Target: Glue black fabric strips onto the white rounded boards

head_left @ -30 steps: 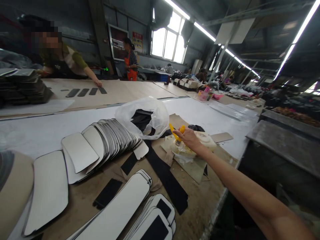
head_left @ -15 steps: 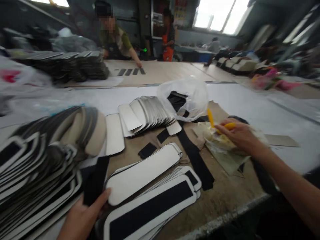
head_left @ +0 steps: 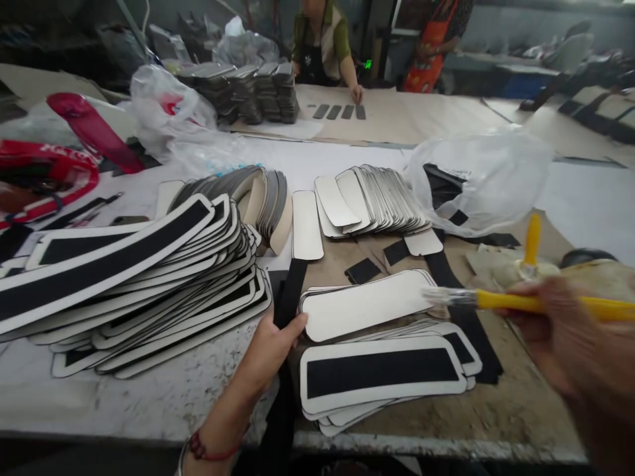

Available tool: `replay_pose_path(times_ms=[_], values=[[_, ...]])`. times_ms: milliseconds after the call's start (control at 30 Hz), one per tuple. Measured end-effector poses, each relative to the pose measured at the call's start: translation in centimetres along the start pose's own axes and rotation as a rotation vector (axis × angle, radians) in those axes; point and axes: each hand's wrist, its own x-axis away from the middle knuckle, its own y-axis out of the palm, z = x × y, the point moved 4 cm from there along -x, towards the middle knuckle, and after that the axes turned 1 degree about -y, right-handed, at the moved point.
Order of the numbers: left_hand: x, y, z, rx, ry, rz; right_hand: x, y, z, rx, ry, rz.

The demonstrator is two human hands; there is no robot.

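Observation:
My right hand (head_left: pixel 560 337), slightly blurred, is closed around the yellow handle of a paintbrush (head_left: pixel 496 299). Its pale bristles meet the right end of a long white rounded panel (head_left: pixel 364 307) on top of a small stack. At that panel's left end, my left hand (head_left: pixel 278 340) grips the edge with the thumb; the other fingers are partly hidden. A black strip (head_left: pixel 292 291) runs beside and beneath this hand. Just below the white panel lies a pile of white-bordered panels with black centres (head_left: pixel 381 370). Past the brush, a second yellow-handled brush (head_left: pixel 532 241) stands in a glue-smeared container.
Left are a large leaning pile of black-centred panels (head_left: pixel 163 284) and curved pieces (head_left: pixel 268 198). Behind the work are a row of white pieces (head_left: pixel 381 198) and a clear plastic bag (head_left: pixel 506 172). Across the table a co-worker (head_left: pixel 322 46) handles dark pieces.
My right hand has brought the brush from the glue container leftward to the white panel. My left hand stays at the panel's left end. The view has swung left.

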Motion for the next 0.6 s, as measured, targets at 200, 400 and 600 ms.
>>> replay_pose_path(times_ms=[200, 400, 600], values=[[-0.4, -0.2, -0.8, 0.031, 0.028, -0.051, 6.8, 12.4, -3.6, -0.579, 0.246, -0.421], [-1.0, -0.6, -2.0, 0.029, 0.037, -0.051, 7.1, 13.7, -2.7, -0.442, 0.179, -0.454], [-1.0, -0.9, -2.3, -0.027, 0.019, -0.022, 3.8, 8.9, -3.0, 0.066, -0.195, -0.214]])
